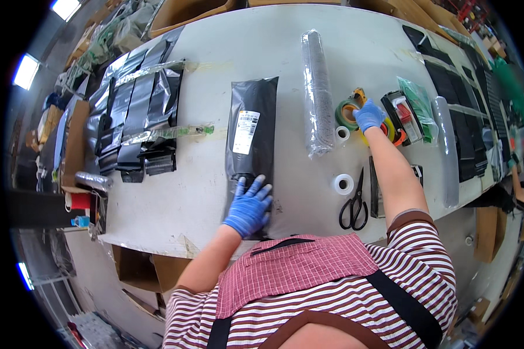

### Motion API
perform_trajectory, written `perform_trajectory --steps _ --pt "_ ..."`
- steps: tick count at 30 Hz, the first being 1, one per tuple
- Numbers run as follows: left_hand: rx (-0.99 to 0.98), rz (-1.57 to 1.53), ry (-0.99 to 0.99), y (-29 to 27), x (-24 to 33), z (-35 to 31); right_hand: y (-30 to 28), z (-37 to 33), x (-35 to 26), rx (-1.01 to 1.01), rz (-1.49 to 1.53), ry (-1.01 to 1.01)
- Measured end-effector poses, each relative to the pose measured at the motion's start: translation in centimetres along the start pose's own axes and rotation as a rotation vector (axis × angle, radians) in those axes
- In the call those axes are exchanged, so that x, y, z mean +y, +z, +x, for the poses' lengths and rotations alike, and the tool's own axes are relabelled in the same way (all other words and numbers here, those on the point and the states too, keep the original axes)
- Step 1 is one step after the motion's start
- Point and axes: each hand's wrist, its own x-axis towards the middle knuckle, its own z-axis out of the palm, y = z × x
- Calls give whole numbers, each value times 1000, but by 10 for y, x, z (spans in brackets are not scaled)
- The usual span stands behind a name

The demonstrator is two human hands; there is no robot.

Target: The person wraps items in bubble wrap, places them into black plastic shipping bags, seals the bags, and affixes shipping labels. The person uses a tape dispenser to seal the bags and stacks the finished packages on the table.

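Note:
A black plastic mailer bag with a white label lies lengthwise on the table. My left hand, in a blue-striped glove, presses on its near end with the fingers spread. Farther right, my gloved right hand is closed over a yellow-and-orange tape dispenser, which it partly covers. Touching that cluster is a roll of green tape. Just right of the hand sits a black tray with red and white items. Black-handled scissors lie nearer me.
Stacks of black bags are taped down at the left, more black bags at the right. A wrapped grey roll lies beyond the mailer. A white roll and a clear plastic tube are near the right side. Cardboard boxes stand below the table.

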Motion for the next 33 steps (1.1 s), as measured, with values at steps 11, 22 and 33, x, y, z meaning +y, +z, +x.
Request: perform_trajectory --steps 11,22,33 --pt "376 -705 -42 -32 1 -11 -88 -138 37 -326 1574 -375" --pt "85 -1774 -209 -61 45 -34 -120 -332 2 -85 559 -970" --pt "548 -1234 -673 -11 -85 -81 -83 -320 -21 -269 471 -955"
